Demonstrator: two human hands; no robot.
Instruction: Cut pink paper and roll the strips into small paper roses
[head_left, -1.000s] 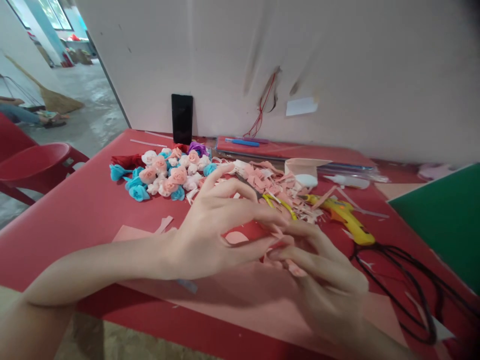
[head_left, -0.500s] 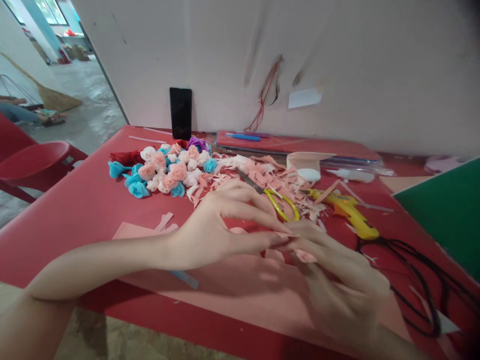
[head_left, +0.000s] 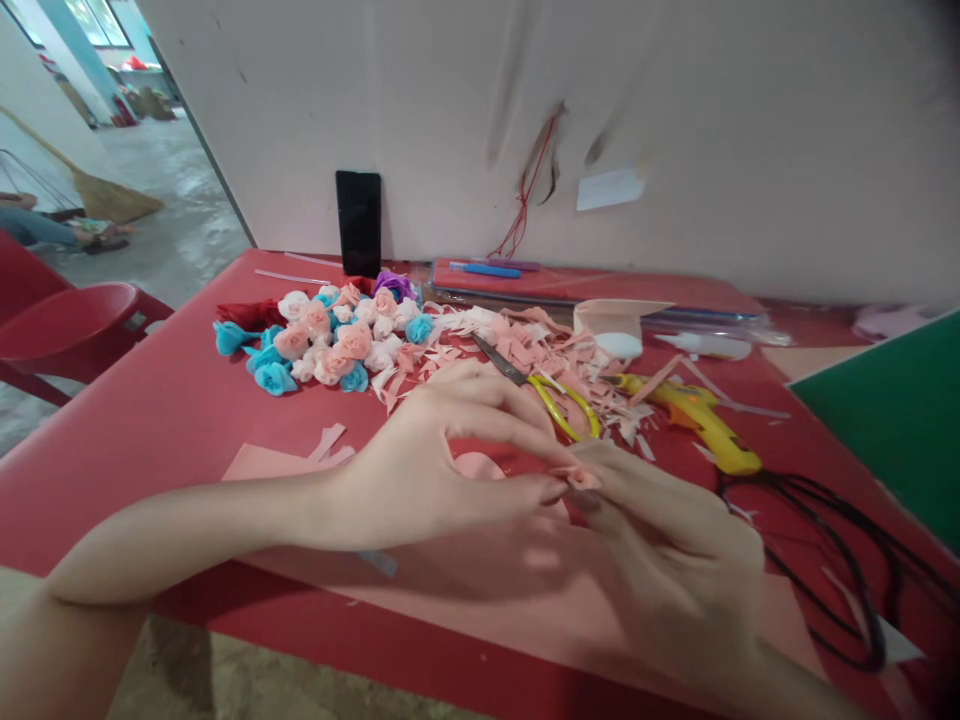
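Between my two hands is a small pink paper rose, partly covered by fingertips. My left hand comes in from the left and pinches the rose's edge between thumb and fingers. From the right, my right hand grips the same rose with thumb and index finger. Beneath them lies a sheet of pink paper, with a rounded pink piece showing behind my left hand. Yellow-handled scissors rest just beyond my fingers, their blades on the paper scraps.
Finished paper roses are heaped at the back left, beside pink paper scraps. A yellow glue gun with a black cord lies right. A phone leans on the wall. A green board stands at the right edge.
The rose has moved slightly left and up, from my right fingers to where both hands' fingertips meet on it. My left thumb now presses at its edge.
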